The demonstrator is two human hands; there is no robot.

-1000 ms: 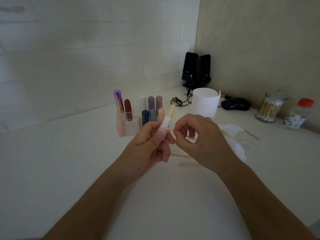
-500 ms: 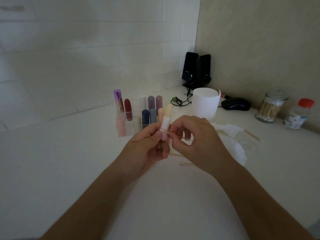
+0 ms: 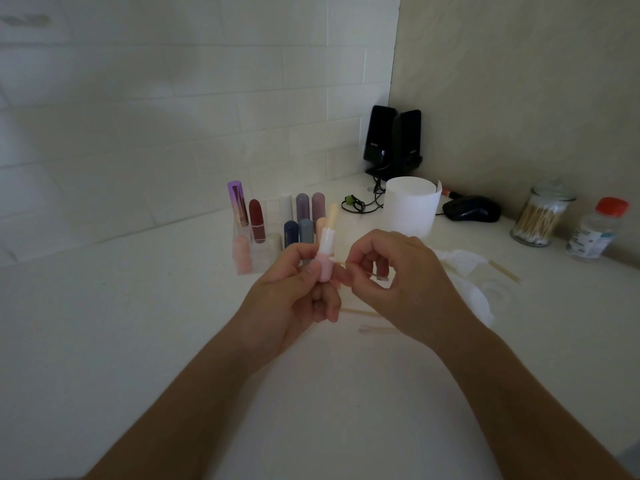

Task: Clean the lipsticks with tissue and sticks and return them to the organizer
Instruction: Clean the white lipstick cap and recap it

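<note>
Over the white desk (image 3: 104, 341), just in front of the clear acrylic organizer (image 3: 266, 254) with its upright capped tubes, both hands work in the air. A crumpled white tissue (image 3: 464, 268) lies on the desk to the right, behind the right wrist.

The left hand (image 3: 294, 296) grips a pink-and-white lipstick tube (image 3: 325, 258) by its lower pink barrel, thumb and fingers curled round it. The right hand (image 3: 408, 289) pinches a thin wooden stick (image 3: 372, 273) between thumb and forefinger, and the stick's tip meets the tube at the seam where the white collar joins the pink base.

The tube's long axis stands nearly upright, base down in the fingers. Its pale bullet is wound out and points up, leaning a little to the right. The stick lies almost crosswise to it, pointing left at the seam.

I would judge the tube light, with a hard, smooth casing that could slip. The barrel looks the right place to hold it, since the exposed bullet is probably soft wax that would smear or snap if touched. The stick looks stiff but slender, so light pressure should serve.
</note>
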